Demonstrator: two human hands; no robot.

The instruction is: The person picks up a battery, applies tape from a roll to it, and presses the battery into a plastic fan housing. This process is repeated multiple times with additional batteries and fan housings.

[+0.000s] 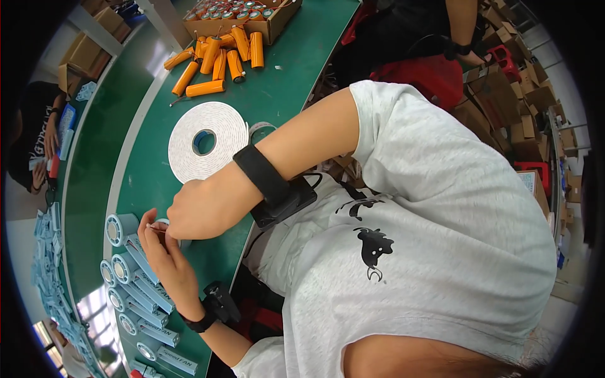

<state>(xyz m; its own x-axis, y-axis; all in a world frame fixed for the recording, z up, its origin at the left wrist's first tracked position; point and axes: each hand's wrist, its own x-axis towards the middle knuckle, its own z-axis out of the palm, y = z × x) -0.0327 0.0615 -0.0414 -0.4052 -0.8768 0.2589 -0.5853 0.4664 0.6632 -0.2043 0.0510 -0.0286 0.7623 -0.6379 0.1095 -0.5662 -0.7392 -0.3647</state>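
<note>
Pale piece [163, 221] — bluish, mostly hidden

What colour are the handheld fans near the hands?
The handheld fans are light blue, shown in the head view.

Bright; glare lower left; edges bent, corners black.

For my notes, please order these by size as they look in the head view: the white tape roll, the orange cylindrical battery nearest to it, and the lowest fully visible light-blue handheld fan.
1. White tape roll
2. Light-blue handheld fan
3. Orange cylindrical battery
This is apparent size only; nearness and fisheye bending may affect it.
</note>
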